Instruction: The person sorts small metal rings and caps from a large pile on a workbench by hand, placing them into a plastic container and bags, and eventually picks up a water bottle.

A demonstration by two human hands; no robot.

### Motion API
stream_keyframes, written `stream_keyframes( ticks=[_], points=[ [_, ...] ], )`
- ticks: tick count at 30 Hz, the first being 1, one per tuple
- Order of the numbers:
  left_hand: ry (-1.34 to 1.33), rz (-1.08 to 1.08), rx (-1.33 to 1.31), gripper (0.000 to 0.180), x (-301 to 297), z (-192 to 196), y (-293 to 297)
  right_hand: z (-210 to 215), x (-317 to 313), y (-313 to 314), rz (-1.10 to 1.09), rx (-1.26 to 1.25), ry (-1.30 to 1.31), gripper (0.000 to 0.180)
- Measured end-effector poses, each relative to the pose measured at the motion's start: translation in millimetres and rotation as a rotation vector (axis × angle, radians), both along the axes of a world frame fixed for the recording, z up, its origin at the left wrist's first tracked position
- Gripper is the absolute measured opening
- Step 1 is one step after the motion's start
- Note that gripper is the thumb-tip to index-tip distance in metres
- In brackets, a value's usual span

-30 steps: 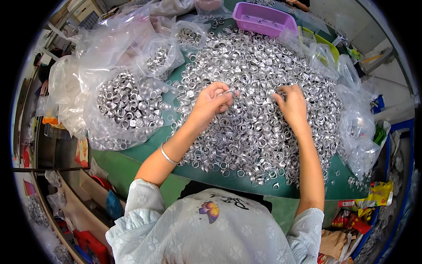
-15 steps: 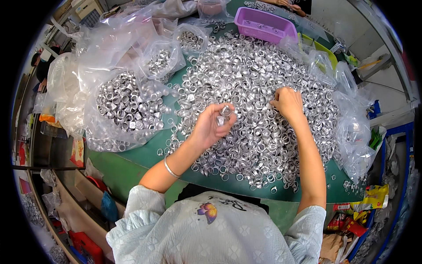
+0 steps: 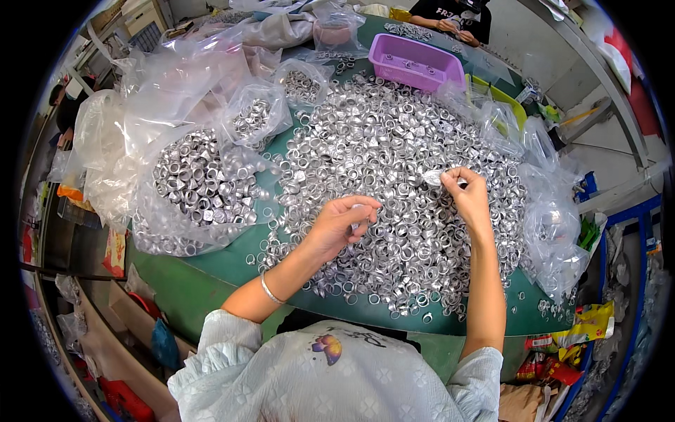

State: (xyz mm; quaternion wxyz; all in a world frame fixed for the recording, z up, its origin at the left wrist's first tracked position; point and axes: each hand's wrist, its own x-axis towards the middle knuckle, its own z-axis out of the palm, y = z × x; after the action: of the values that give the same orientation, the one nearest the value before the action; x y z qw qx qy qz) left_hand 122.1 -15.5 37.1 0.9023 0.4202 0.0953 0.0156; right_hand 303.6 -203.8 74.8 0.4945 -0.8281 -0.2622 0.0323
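A wide heap of silver metal rings (image 3: 394,141) covers the middle of the green table. Over the front left of the heap, my left hand (image 3: 336,226) is curled palm inward, with silver rings partly showing between its fingers; how many it holds is hidden. My right hand (image 3: 470,198), above the right side of the heap, pinches a silver ring (image 3: 432,178) with a broad, bright face between thumb and forefinger. Left of the heap lies a clear plastic bag (image 3: 144,204) filled with more rings.
A purple plastic basket (image 3: 415,76) with a few rings stands behind the heap, beside a yellow-green basket (image 3: 517,109). Smaller ring-filled bags (image 3: 256,98) lie back left; crumpled clear plastic (image 3: 555,225) lines the right side. Another person (image 3: 450,21) sits at the far end.
My right hand has lifted from the heap, pinching a ring with a broad face. My left hand's fingers have curled inward, covering more of its rings. The view has shifted slightly.
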Motion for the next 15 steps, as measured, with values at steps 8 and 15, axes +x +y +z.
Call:
stream_keyframes(
  ticks=[8,15],
  points=[
    [0.001,0.009,0.199,0.026,12,17,-24,10,-41,-8,0.145,0.409,0.564,0.016],
    [-0.047,-0.001,0.217,0.022,22,26,-43,14,-62,-10,0.174,0.285,0.392,0.015]
  ],
)
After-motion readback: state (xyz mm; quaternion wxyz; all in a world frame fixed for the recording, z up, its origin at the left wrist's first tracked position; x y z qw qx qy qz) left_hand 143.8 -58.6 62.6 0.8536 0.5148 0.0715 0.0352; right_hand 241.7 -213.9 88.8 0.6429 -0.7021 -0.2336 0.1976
